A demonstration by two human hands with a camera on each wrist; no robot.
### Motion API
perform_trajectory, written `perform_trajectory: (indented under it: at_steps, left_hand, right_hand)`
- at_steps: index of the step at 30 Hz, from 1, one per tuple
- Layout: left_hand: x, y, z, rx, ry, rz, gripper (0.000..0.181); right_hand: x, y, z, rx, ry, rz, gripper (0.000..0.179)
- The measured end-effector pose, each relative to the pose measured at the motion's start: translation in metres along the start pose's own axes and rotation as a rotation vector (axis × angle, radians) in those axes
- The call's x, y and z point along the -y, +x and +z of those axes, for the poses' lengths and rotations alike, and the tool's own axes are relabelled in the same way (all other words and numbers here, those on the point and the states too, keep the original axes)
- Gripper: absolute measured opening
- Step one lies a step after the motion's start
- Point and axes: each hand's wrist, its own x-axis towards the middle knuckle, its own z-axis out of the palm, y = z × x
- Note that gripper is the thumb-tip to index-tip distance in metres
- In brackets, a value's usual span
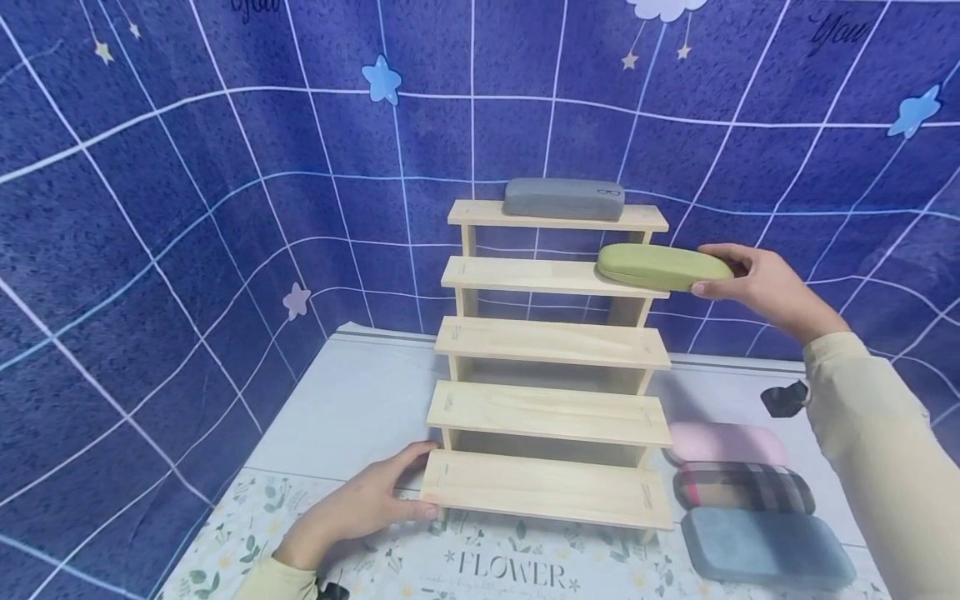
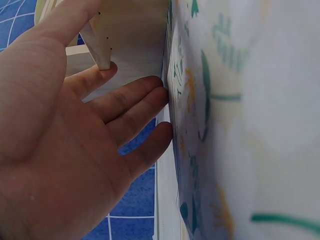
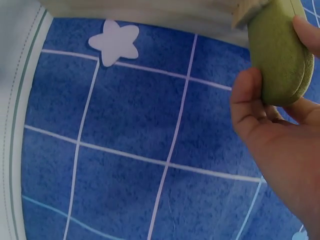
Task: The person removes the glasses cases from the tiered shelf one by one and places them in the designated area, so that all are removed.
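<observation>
A pale wooden stepped display rack (image 1: 551, 342) stands on the table with several tiers. My right hand (image 1: 776, 287) pinches the right end of a green glasses case (image 1: 660, 267), thumb in front and fingers behind. The case's left part overlaps the right end of the second tier from the top; in the right wrist view the green case (image 3: 280, 55) is beside a wooden corner. My left hand (image 1: 367, 500) holds the left end of the lowest step between thumb and index finger. In the left wrist view, its other fingers (image 2: 140, 115) extend beside the tablecloth.
A grey glasses case (image 1: 562, 200) lies on the top tier. Right of the rack, pink (image 1: 727, 443), plaid (image 1: 742, 487) and blue (image 1: 768, 546) cases lie in a column. Blue grid-patterned cloth (image 1: 225, 167) hangs behind and to the left. A floral tablecloth (image 1: 240, 508) covers the table's front.
</observation>
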Motion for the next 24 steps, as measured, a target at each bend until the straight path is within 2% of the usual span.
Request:
perform_trajectory:
  at_steps: [6, 12, 24]
  left_hand:
    - [-0.001, 0.0, 0.0, -0.001, -0.002, 0.0, 0.086]
    - [-0.001, 0.0, 0.0, 0.0, -0.004, -0.005, 0.086]
    - [0.001, 0.002, 0.0, 0.019, -0.015, -0.026, 0.086]
  right_hand:
    - [-0.011, -0.01, -0.01, 0.014, -0.008, 0.01, 0.07]
    - [-0.021, -0.023, -0.022, -0.024, 0.002, 0.034, 0.069]
    - [-0.064, -0.052, -0.033, -0.094, 0.032, 0.037, 0.059]
